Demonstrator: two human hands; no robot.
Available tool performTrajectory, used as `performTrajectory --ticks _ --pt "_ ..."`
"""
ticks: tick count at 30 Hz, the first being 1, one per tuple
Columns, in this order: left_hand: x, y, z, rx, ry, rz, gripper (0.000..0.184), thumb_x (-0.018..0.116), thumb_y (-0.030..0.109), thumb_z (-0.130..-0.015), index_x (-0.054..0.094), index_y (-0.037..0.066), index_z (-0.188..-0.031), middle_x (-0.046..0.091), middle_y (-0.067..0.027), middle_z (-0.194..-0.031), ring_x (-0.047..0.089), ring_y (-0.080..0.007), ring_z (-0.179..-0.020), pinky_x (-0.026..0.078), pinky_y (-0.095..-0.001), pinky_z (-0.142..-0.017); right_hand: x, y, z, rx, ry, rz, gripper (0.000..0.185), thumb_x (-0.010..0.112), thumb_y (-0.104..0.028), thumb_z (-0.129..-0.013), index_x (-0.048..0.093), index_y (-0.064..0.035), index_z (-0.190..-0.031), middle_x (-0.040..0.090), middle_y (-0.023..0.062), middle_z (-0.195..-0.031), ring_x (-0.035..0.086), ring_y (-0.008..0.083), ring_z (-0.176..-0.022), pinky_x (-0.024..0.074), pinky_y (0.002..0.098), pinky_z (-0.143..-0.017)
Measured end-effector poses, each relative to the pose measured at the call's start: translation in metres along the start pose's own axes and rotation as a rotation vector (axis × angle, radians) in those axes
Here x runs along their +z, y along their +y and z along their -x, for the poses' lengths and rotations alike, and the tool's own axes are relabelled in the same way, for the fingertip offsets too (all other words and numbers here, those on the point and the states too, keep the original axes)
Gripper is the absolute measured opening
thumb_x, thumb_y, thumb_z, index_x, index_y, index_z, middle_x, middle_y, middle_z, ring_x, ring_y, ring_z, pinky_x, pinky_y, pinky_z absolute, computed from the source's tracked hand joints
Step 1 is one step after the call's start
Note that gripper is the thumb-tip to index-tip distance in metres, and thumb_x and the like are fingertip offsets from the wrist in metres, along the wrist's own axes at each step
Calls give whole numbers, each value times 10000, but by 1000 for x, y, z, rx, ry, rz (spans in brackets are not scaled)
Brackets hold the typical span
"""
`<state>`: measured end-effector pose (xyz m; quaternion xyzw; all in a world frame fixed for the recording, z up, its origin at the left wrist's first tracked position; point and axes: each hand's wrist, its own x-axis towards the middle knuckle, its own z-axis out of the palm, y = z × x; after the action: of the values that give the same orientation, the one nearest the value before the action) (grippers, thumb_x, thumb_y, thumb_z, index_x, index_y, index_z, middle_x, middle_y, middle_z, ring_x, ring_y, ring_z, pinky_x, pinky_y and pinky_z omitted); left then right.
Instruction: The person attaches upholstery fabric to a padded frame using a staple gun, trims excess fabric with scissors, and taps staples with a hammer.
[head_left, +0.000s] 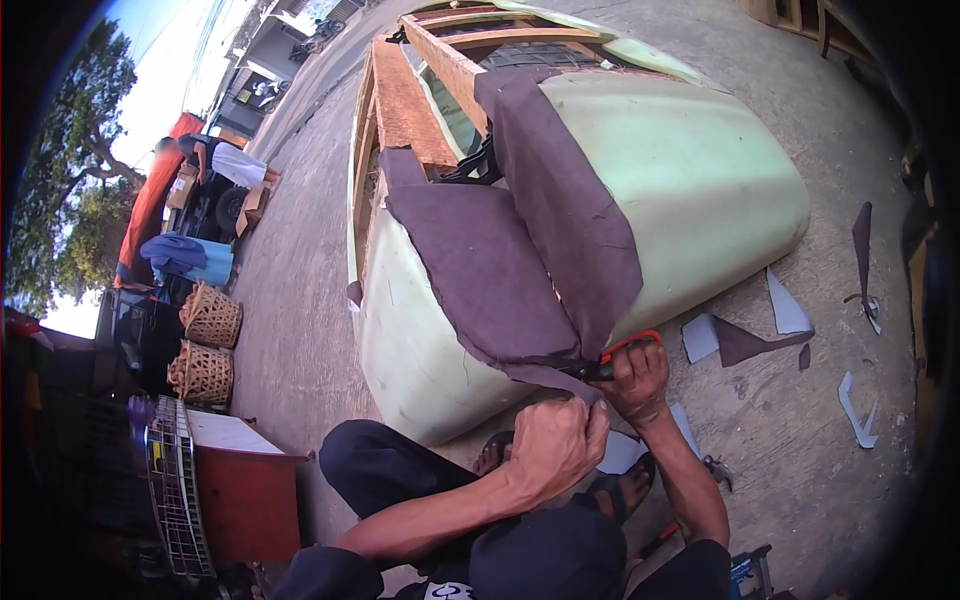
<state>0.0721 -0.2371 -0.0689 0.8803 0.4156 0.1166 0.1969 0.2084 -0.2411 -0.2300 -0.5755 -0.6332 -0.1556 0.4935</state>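
My right hand (638, 378) is closed around scissors (630, 340) with an orange handle, their dark blades lying at the lower edge of the dark purple fabric (470, 260). Just below, my left hand (560, 445) is closed in a fist, gripping a narrow end of that fabric. The cloth drapes over one corner of an upturned furniture piece padded with pale green foam (680, 190). Bare wooden boards (410, 110) form its open frame at the top. A second panel of the cloth lies against the foam on the right.
Fabric scraps (750, 342), some with pale blue backing, lie on the concrete floor (800, 450) to the right. Pliers (717, 470) rest near my right forearm. On the left are woven baskets (212, 315), a red cabinet (245, 505), and a person (225, 160) bending beside a vehicle.
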Motion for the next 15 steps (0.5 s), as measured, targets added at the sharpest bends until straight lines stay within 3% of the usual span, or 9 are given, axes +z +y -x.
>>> performTrajectory --ticks 8,12,15 --pt "1 6 -3 19 -22 -94 326 693 164 -862 585 -21 -615 577 -213 -577 606 -395 -510 498 -484 -509 -6 -4 -5 22 -4 -73 538 728 -436 -864 540 -3 -1123 560 148 -894 559 335 -760 436 464 -644" --pt "-1 11 1 95 1 -28 295 690 158 -858 603 -27 -646 578 -209 -577 613 -394 -524 506 -482 -522 -16 -2 0 -2 -100 -43 494 700 -426 -895 572 2 -1106 566 140 -882 570 328 -745 441 462 -622" --pt "-6 7 9 38 -78 -39 273 689 155 -857 611 -33 -674 585 -209 -587 624 -395 -548 510 -478 -537 -23 -17 -14 -19 -72 67 505 685 -449 -908 588 -1 -1121 564 130 -890 565 315 -760 440 456 -652"
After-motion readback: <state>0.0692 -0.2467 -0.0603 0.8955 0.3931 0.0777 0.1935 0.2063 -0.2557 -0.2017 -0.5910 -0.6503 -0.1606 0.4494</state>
